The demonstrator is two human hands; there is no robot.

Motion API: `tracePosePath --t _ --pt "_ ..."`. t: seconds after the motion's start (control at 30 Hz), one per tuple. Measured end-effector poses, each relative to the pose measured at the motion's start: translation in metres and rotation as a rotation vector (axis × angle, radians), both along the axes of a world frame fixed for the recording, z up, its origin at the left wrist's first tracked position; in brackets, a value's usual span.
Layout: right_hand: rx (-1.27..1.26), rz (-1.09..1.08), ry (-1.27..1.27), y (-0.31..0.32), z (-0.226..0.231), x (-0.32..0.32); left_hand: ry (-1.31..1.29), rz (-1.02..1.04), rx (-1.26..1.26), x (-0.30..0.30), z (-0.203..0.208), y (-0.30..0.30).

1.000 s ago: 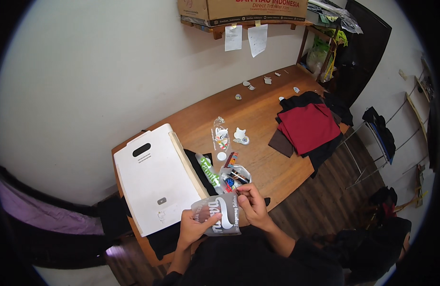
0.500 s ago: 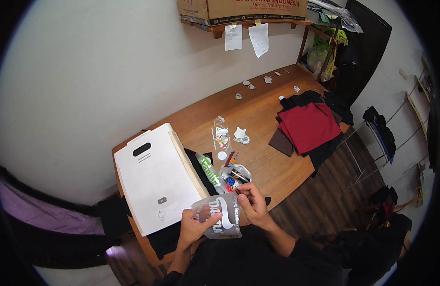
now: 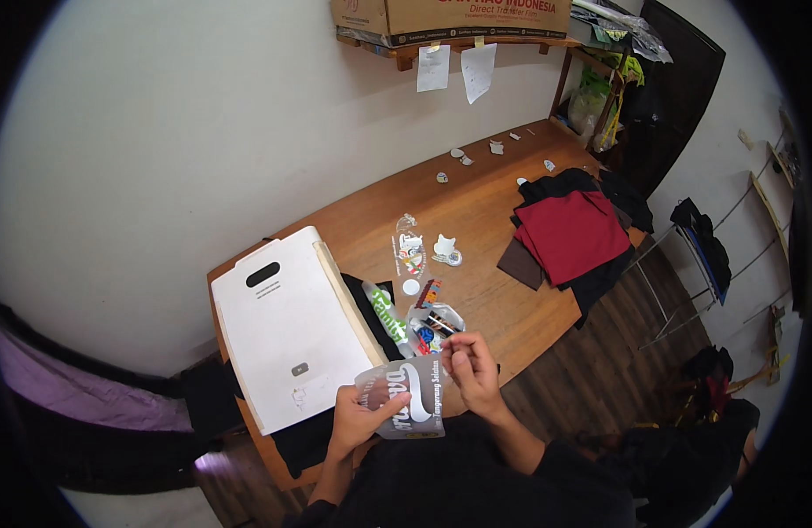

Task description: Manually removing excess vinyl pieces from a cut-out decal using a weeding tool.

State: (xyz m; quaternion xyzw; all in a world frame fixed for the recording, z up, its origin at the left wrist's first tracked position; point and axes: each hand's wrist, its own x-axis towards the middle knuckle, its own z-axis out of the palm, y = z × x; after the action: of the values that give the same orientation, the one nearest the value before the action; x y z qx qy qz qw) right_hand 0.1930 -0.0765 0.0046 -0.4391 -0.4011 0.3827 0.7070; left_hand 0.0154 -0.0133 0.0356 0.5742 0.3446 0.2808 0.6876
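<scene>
Far left on the wooden table [image 3: 476,207] lies one big white board [image 3: 287,330] with a dark slot handle near its far end, one corner hanging over the table's near edge. One long cream strip [image 3: 346,304] runs along its right side, and dark cloth [image 3: 371,308] shows beyond that.

Now the hands, low and centre. The left hand [image 3: 358,421] grips one grey printed plastic pouch [image 3: 404,398] at its lower left corner, thumb laid across the front, fingers curled behind it. The pouch is held up off the table, just in front of the person's chest. The right hand [image 3: 472,374] is at the pouch's top right corner, thumb and forefinger pinched together there; whether they clamp the pouch's edge or something smaller, I cannot tell.

Just beyond the hands: one green tube-like packet [image 3: 384,312] lying slantwise, and one clear bag [image 3: 434,326] of small red, blue and dark bits. Further up, one small round white disc [image 3: 410,287], one clear packet [image 3: 409,251] with colourful contents, and one white cut-out shape [image 3: 446,249] beside it.

Along the far edge, about seven small pale scraps [image 3: 459,157] sit scattered well apart.

Right side: one pile of folded clothes [image 3: 571,233], a red garment on top of black ones, with one brown piece at its left edge.
</scene>
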Motion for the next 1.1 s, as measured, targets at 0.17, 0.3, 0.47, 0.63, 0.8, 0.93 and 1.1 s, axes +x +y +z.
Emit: tracePosePath --t 0.17,0.3,0.47,0.63,0.8,0.93,1.1 --pt "0.052 0.103 -0.091 0.005 0.008 0.011 0.036 -0.031 0.048 -0.004 -0.005 0.008" --pt "-0.065 0.229 -0.093 0.007 0.014 0.004 0.123 -0.174 0.127 -0.009 -0.002 0.024" --pt "-0.130 -0.069 0.101 0.009 0.004 0.005 0.236 0.370 0.731 -0.006 0.001 0.039" --pt "-0.134 -0.341 0.474 0.023 0.008 0.002 -0.010 -0.285 0.773 -0.003 0.019 -0.022" --pt "-0.164 -0.174 0.500 0.015 0.024 -0.014 0.092 -0.370 0.683 0.028 -0.098 0.002" --pt "-0.148 -0.106 0.389 0.004 0.021 -0.026 -0.446 0.125 0.433 0.037 -0.070 -0.022" --pt "-0.045 -0.061 0.119 0.008 0.016 -0.036 -0.535 0.437 0.260 0.034 -0.030 -0.008"
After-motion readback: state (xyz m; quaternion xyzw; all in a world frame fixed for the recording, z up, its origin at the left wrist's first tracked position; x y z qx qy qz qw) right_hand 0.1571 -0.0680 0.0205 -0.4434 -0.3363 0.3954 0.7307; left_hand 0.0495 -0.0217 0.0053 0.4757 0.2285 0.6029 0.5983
